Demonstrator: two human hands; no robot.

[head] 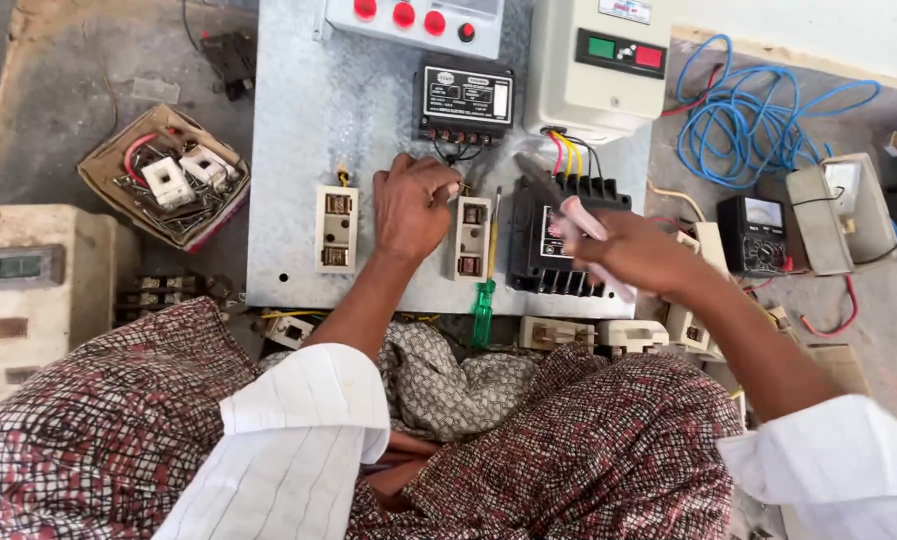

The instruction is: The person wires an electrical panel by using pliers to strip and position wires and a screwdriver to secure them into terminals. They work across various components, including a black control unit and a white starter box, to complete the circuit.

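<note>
The white fuse holder (469, 240) sits upright near the middle of the frame on a grey metal panel (299, 150). The left hand (414, 210) rests on the panel just beside it. Its fingers curl toward the holder's top edge and something small and pale shows at the fingertips. Whether that grip has closed on anything I cannot tell.

Just right of the holder is a black switch block (544, 260) with coloured wires entering its top. Over it hangs the right hand (639, 252), its grip closed around a pink-handled tool (579, 215). The tool is blurred and its working end is hard to make out. A green screwdriver (484, 310) lies untouched between holder and block, its handle toward the lower edge of the panel.

The step looks like connecting or fastening at the holder's top terminal. A next move there would call for a steady left hand and the tool tip brought in without snagging the wires.

A second fuse holder (337, 230) stands left of the hand. Further out, a blue wire coil (749, 120) lies at the upper right and a cardboard box of parts (164, 180) at the left.
</note>
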